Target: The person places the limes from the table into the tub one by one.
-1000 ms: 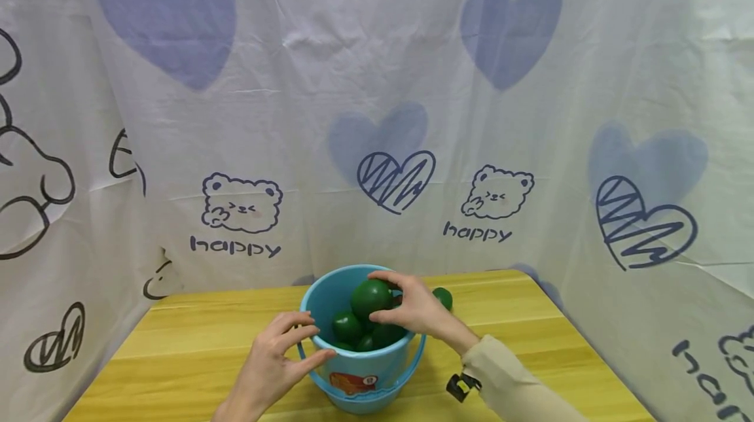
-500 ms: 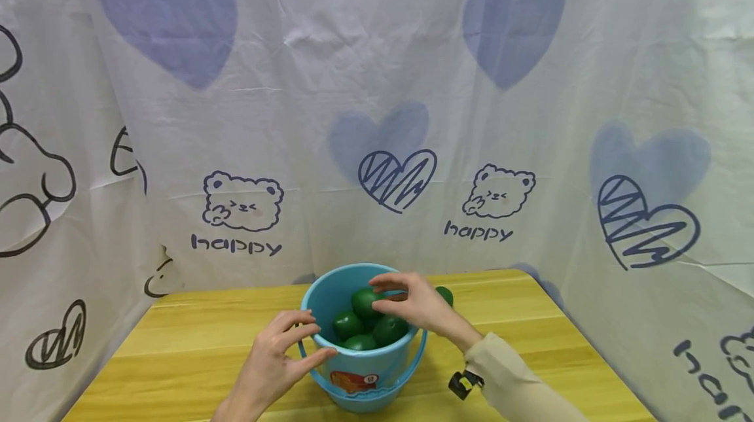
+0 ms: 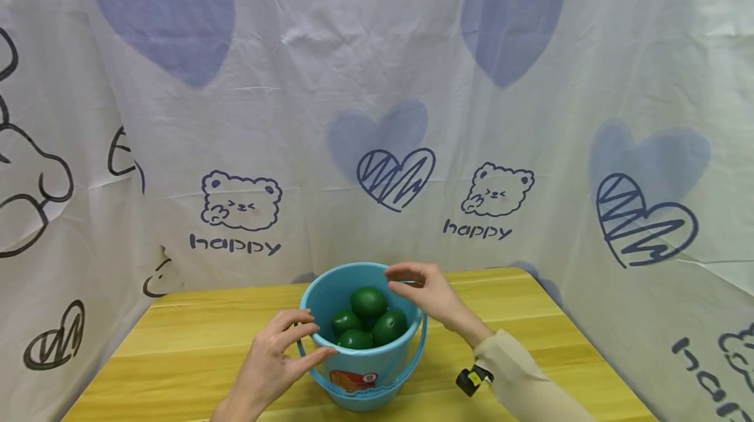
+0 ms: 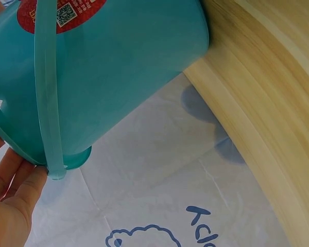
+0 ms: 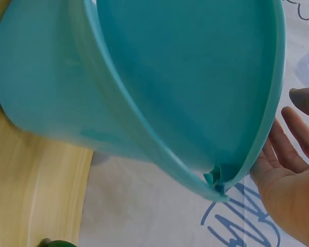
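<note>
A light blue bucket [image 3: 365,369] with a handle stands on the table. Several smooth, dark green fruits that look like avocados [image 3: 368,303] lie inside it. My left hand [image 3: 277,350] touches the bucket's left rim with spread, slightly bent fingers; the left wrist view shows fingertips against the rim beside the handle [image 4: 47,92]. At the right rim hovers my right hand [image 3: 432,294], holding nothing, its fingers and thumb apart. In the right wrist view the bucket's inner wall [image 5: 195,77] shows, but the fruits in it are out of sight.
The wood-grain table [image 3: 194,337] ends at a white cloth [image 3: 318,212] printed with hearts and bears. A piece of another dark green fruit [image 5: 59,243] shows at the bottom of the right wrist view. A small black device [image 3: 468,381] sits at my right wrist.
My right hand has lowered a green fruit onto the others in the bucket, let go of it and drawn back to the right rim. The left hand has stayed at the rim.
</note>
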Available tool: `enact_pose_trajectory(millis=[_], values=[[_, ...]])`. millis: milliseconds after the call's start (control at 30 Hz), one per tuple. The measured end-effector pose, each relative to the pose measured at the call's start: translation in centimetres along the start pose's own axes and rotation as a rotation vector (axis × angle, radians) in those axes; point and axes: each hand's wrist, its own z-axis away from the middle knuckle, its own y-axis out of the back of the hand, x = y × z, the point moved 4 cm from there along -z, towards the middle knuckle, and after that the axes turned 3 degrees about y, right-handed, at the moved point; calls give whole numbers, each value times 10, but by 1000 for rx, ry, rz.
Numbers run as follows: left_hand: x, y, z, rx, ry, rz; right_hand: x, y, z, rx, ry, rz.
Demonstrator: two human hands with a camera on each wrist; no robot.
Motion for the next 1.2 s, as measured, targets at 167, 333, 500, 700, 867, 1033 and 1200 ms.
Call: enact_pose_trajectory(millis=[167,333,500,700,867,1033,1200], values=[[0,-1,-1,0,5,10,3,9,1,16,0,-27],[-1,-1,-2,1,-7,9,13,17,2,45,-15,-43],[-2,0,-1,6,-5,14,26,20,1,139,-37,-49],[-2,0,1,3,-3,19,46,25,5,257,-97,-45],[-1,-2,1,6,-2,13,65,34,8,324,-171,-27],[-1,-3,0,1,-1,12,84,42,10,384,-219,-8],[-1,-3,1,10,3,4,102,47,10,435,-260,85]])
